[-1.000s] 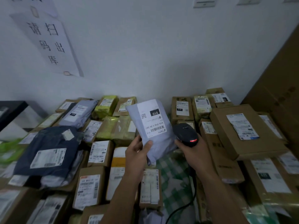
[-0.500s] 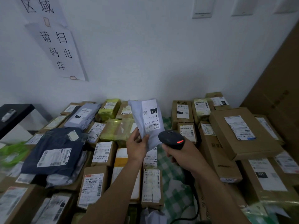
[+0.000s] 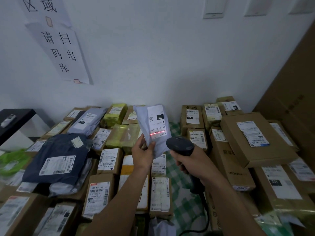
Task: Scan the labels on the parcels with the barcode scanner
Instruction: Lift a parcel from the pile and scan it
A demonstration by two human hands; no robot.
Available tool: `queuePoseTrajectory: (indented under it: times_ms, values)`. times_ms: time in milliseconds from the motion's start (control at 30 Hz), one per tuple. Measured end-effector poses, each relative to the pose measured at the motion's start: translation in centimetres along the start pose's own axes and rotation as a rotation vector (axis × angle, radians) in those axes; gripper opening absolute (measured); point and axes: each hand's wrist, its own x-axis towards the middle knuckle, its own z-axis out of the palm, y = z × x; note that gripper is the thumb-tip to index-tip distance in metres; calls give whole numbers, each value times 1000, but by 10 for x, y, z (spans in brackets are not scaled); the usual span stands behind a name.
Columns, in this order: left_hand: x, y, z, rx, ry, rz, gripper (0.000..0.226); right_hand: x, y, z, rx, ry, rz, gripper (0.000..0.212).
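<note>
Nearest us, a brown box [image 3: 98, 195] lies flat with its barcode facing up. Beside it, the green checked cloth of the desk [image 3: 179, 178] shows between the cartons. A black cable [image 3: 207, 218] trails down from below our right hand [image 3: 190, 162]. That hand's grip is wrapped around the handle of the barcode scanner [image 3: 180, 145], whose head points up and to the left. We cannot tell whether a finger is on the trigger, since the hand hides it.

Just left of it, our left hand [image 3: 143, 154] holds the grey mailer [image 3: 146, 123] upright above the desk. Its grip is clamped on the mailer's lower edge, thumb in front. The mailer's white label [image 3: 157, 121] faces us upside down, and a red scan line [image 3: 157, 133] crosses its barcode.

Further left, a dark blue bag [image 3: 59, 159] rests on top of other parcels. To the right, a flat carton [image 3: 255, 140] sits tilted on a stack. Beyond the mailer, yellow-green parcels [image 3: 117, 113] and more boxes line the white wall [image 3: 153, 57]. A paper sign [image 3: 63, 53] with black characters hangs there, above a black shelf [image 3: 15, 120] at far left.
</note>
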Motion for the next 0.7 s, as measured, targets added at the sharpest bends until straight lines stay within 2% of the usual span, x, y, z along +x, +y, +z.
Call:
queuePoseTrajectory:
  times_ms: [167,367,467,567,700]
  values:
    - [-13,-1,-8,7,-19,-3,44,-8,4,1,-22,-14,-19,15]
    - [-65,4,-37,74,-41,26,35,-45,15,4,-125,-19,-66,21]
    - [-103,-5,-61,99,-95,-37,38,-69,28,9,-163,27,-64,23]
    - [-141,-18,-88,105,-125,-99,33,-90,40,18,-172,57,-50,34]
    - [-182,-34,-122,119,-151,-138,30,-119,51,32,-162,58,-65,22]
